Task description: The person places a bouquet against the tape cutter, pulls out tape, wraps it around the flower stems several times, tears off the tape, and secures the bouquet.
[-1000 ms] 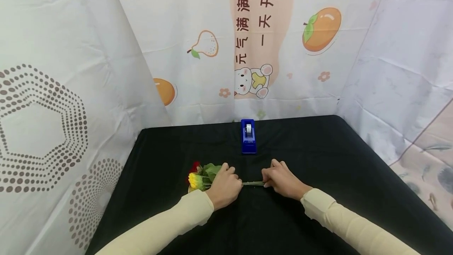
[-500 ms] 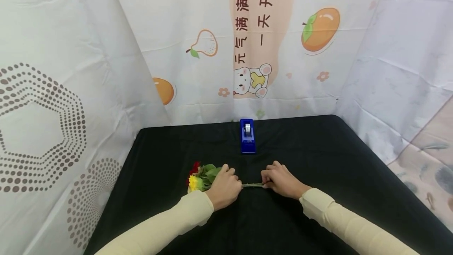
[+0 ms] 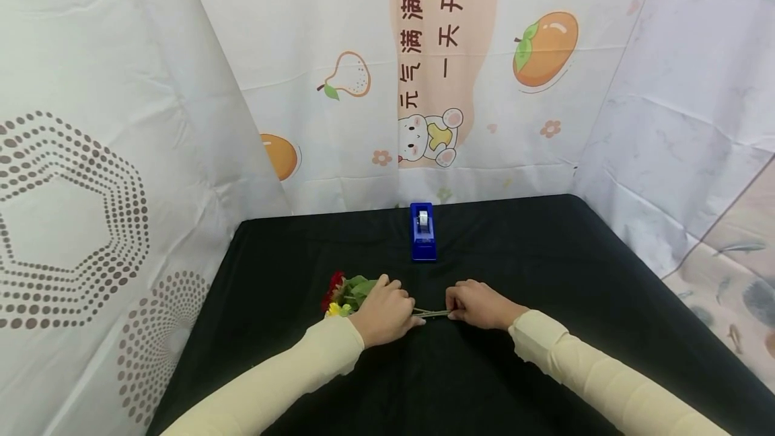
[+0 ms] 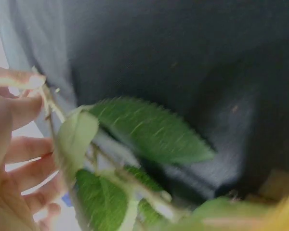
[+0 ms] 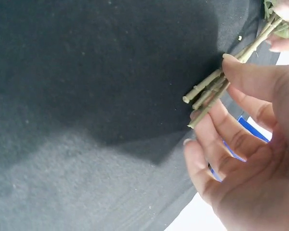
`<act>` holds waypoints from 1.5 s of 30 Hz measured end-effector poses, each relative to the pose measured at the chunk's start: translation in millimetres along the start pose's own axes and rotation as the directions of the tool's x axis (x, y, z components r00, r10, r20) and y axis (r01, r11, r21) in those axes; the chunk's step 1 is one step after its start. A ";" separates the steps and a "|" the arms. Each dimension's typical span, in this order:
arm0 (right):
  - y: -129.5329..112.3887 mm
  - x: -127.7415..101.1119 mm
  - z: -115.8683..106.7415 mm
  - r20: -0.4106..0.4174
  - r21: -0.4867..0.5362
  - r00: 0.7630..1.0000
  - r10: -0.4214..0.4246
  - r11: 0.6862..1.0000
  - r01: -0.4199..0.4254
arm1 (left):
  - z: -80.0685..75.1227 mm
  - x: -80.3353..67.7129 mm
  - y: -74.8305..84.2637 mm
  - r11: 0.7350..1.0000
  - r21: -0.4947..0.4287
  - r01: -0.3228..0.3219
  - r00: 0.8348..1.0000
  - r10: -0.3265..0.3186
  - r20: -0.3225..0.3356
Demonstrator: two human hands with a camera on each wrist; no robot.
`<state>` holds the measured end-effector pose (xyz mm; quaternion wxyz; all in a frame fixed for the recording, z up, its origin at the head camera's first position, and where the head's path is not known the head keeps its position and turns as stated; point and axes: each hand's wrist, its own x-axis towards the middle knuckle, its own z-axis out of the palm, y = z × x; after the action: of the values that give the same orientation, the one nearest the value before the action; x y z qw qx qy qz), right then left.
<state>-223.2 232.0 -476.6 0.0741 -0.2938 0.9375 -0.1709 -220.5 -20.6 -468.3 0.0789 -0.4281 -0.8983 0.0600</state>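
A small bunch of flowers lies across the black cloth in the head view, with a red flower (image 3: 331,288), a yellow flower (image 3: 334,311) and green leaves (image 3: 358,290) on its left. My left hand (image 3: 384,311) pinches the stems just below the leaves. To the right, my right hand (image 3: 481,304) holds the lower ends, and a short length of stems (image 3: 430,313) shows between the hands. Close up, the right thumb and fingers pinch several cut stem ends (image 5: 201,88). In the left wrist view a serrated leaf (image 4: 149,130) hangs beside the fingers. The left sleeve partly hides the yellow flower.
A blue tape dispenser (image 3: 423,244) with a tape roll stands behind the hands, towards the far edge of the black-covered table (image 3: 521,241). White printed curtains (image 3: 339,173) enclose the table at the back and both sides.
My left hand has shifted slightly and its thumb now sticks out along the stems. The yellow flower has slipped further behind the left sleeve. The right hand keeps its hold on the stem ends.
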 end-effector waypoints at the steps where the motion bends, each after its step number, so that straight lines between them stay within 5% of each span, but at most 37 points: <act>1: -0.2 0.5 -0.6 0.012 0.000 1.000 0.004 1.000 -0.004 | -3.1 0.5 -0.8 1.000 -0.014 0.000 1.000 0.000 -0.004; 12: 1.4 0.6 -2.6 0.023 -0.059 0.998 -0.058 0.996 0.060 | -31.8 5.5 -12.7 0.987 -0.156 0.046 0.998 -0.052 -0.035; 18: 5.3 -1.9 0.3 -0.010 -0.072 0.995 -0.103 0.992 0.102 | -49.4 11.4 -26.0 0.932 -0.355 0.069 0.995 -0.090 -0.043; 23: 6.7 -3.2 -1.0 -0.018 -0.068 0.992 -0.125 0.990 0.123 | -64.4 19.9 -43.2 0.798 -0.584 0.152 0.986 -0.165 0.032; 31: 8.3 3.4 -9.9 -0.033 -0.088 0.991 -0.128 0.988 0.125 | -71.6 43.2 -76.6 0.552 -0.782 0.289 0.931 -0.354 0.095; 36: 15.1 20.4 -18.3 -0.099 -0.053 0.995 -0.030 0.998 0.025 | -61.3 70.5 -89.7 0.454 -0.840 0.298 0.892 -0.446 0.076; 37: 16.4 25.2 -20.0 -0.110 -0.020 0.994 0.005 1.000 -0.008 | -58.7 76.0 -90.7 0.452 -0.838 0.305 0.885 -0.460 0.074; 39: 17.8 34.5 -25.1 -0.120 0.073 0.988 0.095 0.994 -0.087 | -53.0 85.9 -90.4 0.492 -0.801 0.341 0.874 -0.480 0.077; 42: 19.5 47.1 -34.5 -0.119 0.246 0.957 0.263 0.942 -0.229 | -42.3 99.0 -83.8 0.632 -0.661 0.404 0.875 -0.478 0.076; 45: 21.1 58.5 -46.0 -0.104 0.410 0.906 0.411 0.847 -0.338 | -27.7 109.8 -73.1 0.757 -0.486 0.436 0.885 -0.460 0.078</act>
<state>-293.1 227.3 -443.7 0.0729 -0.0669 0.9279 -0.3595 -338.9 20.2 -418.4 0.0003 -0.2078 -0.9574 -0.2004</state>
